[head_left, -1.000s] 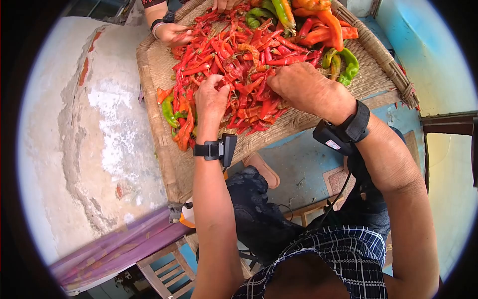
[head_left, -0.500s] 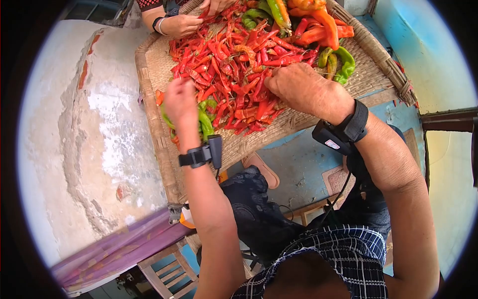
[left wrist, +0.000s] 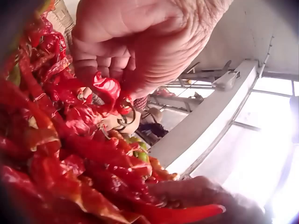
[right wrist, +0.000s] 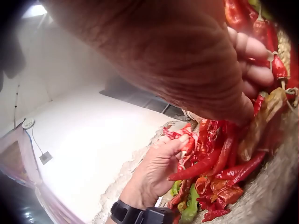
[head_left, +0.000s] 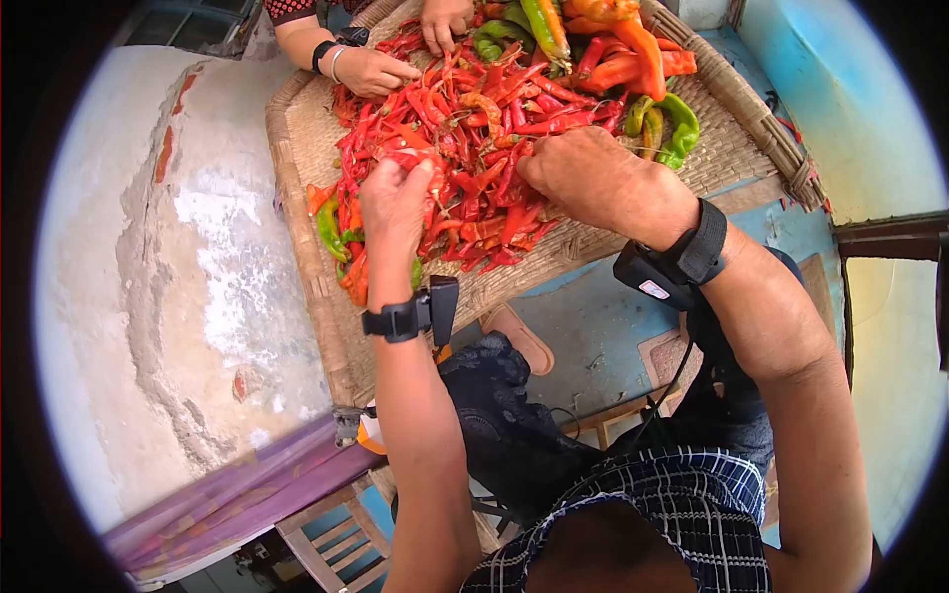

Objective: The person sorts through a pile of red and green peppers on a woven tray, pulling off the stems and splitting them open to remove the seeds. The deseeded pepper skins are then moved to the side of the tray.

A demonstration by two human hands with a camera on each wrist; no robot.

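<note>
Left hand [head_left: 393, 203] has swung back, pinching a red chilli [head_left: 423, 168].

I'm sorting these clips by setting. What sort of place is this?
Likely a home yard or rustic work corner, not a factory: a woven tray heaped with red chillies sits beside a weathered plaster surface, above a blue-painted floor.

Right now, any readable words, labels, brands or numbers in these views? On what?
No text can be read in any view.
The white sticker on the right wrist camera has a reddish mark, too small and blurred to read.
No print shows on the woven tray, the red chillies or the left wristband.
</note>
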